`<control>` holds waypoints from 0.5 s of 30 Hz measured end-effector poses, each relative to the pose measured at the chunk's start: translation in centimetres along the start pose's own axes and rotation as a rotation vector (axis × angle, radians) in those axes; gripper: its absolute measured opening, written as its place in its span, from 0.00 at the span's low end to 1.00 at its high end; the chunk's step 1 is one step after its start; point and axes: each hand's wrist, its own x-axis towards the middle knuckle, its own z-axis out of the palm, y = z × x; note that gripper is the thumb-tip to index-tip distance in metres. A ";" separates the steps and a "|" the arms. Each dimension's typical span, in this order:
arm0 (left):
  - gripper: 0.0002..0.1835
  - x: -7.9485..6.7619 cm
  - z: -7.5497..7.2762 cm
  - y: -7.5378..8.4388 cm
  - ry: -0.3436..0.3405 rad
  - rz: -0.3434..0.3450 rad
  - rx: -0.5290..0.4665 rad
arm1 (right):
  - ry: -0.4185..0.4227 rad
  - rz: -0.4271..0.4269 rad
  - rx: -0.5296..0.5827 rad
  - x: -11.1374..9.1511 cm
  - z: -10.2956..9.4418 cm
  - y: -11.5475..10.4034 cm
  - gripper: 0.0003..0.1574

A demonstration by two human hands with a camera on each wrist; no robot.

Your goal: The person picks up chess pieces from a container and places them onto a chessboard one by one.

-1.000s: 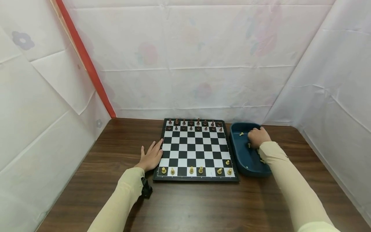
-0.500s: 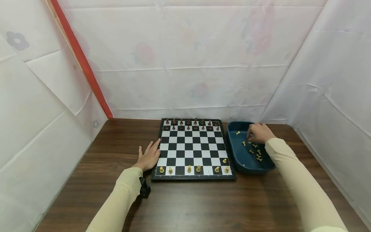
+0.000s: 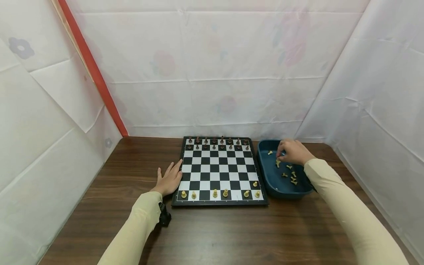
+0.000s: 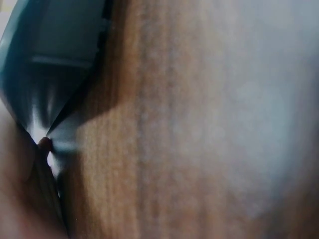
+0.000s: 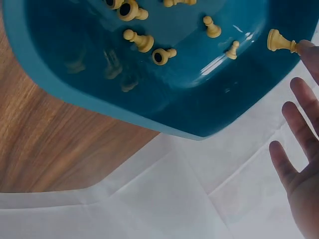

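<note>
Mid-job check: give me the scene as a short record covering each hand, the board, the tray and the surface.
left hand: at the chessboard's left edge, fingers spread
right hand: over the tray, pinching a yellow chess piece near its narrow end
chessboard: dark pieces in the two far rows; six yellow pieces in the near row, one in the next
tray: blue, right of the chessboard, loose yellow pieces inside
surface: brown wooden table

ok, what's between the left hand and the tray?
The board, with pieces near its front and back edges; head view shows it between left hand and tray.
</note>
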 end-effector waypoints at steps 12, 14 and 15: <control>0.29 0.0 0.1 -0.1 0.004 0.007 -0.001 | 0.017 -0.089 -0.001 -0.2 -0.2 -1.1 0.06; 0.29 0.0 0.1 -0.1 0.003 0.006 -0.002 | 0.016 -0.102 -0.003 -0.2 -0.3 -1.4 0.06; 0.29 0.0 0.1 -0.1 0.002 0.004 -0.001 | 0.015 -0.108 -0.005 -0.2 -0.4 -1.5 0.06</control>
